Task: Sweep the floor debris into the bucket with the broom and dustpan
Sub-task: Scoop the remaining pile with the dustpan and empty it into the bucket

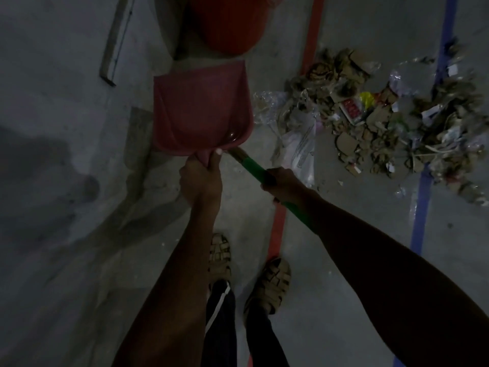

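My left hand (pixel 202 178) grips the short handle of a pink dustpan (pixel 201 109), which is held out in front of me above the grey floor. Just beyond the pan's far edge is a red bucket (pixel 230 25), partly cut off at the top of the view. My right hand (pixel 279 182) is wrapped around the green handle of the broom (pixel 251 165); the broom's far end runs behind the dustpan and its head is hidden. A heap of debris (pixel 370 115), made of cardboard scraps, plastic film and wrappers, lies on the floor to the right.
A red tape line (pixel 312 35) and a blue tape line (pixel 420 221) run along the floor. A long metal strip (pixel 113 41) lies at the upper left. My two sandalled feet (pixel 246 274) stand near the red line. The scene is dim.
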Motion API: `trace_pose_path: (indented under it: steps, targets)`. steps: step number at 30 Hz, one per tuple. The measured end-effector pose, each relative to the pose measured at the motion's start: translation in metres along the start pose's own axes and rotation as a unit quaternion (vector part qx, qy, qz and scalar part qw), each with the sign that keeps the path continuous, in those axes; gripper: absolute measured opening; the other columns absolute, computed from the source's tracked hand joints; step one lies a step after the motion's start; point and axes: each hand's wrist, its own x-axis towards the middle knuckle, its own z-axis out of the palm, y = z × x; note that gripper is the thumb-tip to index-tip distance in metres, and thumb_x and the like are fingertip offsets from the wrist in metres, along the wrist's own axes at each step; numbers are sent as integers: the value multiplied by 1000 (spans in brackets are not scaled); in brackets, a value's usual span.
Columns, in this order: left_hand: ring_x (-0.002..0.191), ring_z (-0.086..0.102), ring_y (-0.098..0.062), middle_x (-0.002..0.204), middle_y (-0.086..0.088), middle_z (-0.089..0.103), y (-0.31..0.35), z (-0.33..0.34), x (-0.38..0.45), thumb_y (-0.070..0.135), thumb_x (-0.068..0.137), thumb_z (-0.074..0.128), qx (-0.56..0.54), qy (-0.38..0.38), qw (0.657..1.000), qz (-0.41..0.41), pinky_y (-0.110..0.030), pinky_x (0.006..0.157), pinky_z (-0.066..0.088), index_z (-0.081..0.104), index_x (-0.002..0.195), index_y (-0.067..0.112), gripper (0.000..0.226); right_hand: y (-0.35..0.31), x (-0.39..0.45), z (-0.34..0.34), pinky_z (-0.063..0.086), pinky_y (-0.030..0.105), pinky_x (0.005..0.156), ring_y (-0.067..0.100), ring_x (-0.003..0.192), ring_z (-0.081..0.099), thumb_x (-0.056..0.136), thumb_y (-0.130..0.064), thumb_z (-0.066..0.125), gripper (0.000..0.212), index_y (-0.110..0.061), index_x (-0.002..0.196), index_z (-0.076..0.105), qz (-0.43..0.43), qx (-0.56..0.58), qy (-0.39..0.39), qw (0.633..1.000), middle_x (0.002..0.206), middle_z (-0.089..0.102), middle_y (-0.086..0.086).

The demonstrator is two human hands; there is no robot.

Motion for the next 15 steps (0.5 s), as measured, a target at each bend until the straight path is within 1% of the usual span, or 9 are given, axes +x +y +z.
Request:
trace_pose_path:
  steps: [2, 4, 6, 8, 11, 15]
  targets:
    - [106, 64, -30, 117, -10, 69, 1, 3, 0, 56, 90, 61, -8, 3, 1000, 12, -27, 73, 35, 64, 121, 12, 54, 3, 10, -8, 58, 26, 51, 18, 68, 69, 98, -18, 62, 36, -8, 132, 57, 26, 6, 7, 1000, 97, 63, 10]
    - [107, 64, -30, 119, -9, 68, 4, 8, -3, 56, 90, 61, -9, 0, 1000, 22, -29, 75, 37, 63, 123, 13, 54, 9, 12, -20, 50, 19, 41, 18, 66, 66, 98, -16, 61, 36, -6, 132, 55, 53, 25, 24, 998, 97, 60, 10]
    - [106, 64, -29, 119, -9, 67, 6, 14, -7, 56, 90, 60, -5, 0, 1000, 29, -29, 76, 38, 62, 123, 13, 54, 18, 12, -31, 46, 18, 37, 19, 64, 66, 99, -15, 60, 37, -4, 133, 54, 70, 40, 49, 996, 95, 60, 11]
    - [103, 65, -30, 115, -8, 68, 7, 24, -12, 59, 90, 59, 6, -5, 999, 35, -31, 75, 41, 63, 120, 14, 54, 34, 11, -41, 46, 20, 36, 22, 66, 67, 99, -15, 59, 35, -3, 132, 54, 101, 73, 78, 989, 99, 62, 13]
    - [104, 64, -34, 117, -12, 67, 8, 38, -20, 60, 90, 57, 37, -10, 999, 37, -33, 76, 40, 62, 121, 13, 57, 65, 8, -52, 48, 22, 37, 23, 68, 67, 100, -18, 59, 32, -4, 128, 55, 157, 167, 116, 966, 109, 64, 16]
    - [107, 63, -35, 119, -15, 66, 13, 55, -37, 57, 92, 57, 47, -21, 997, 59, -35, 79, 42, 61, 123, 8, 59, 100, -6, -65, 48, 22, 38, 21, 58, 68, 99, -20, 61, 31, 0, 123, 58, 183, 261, 183, 930, 100, 67, 19]
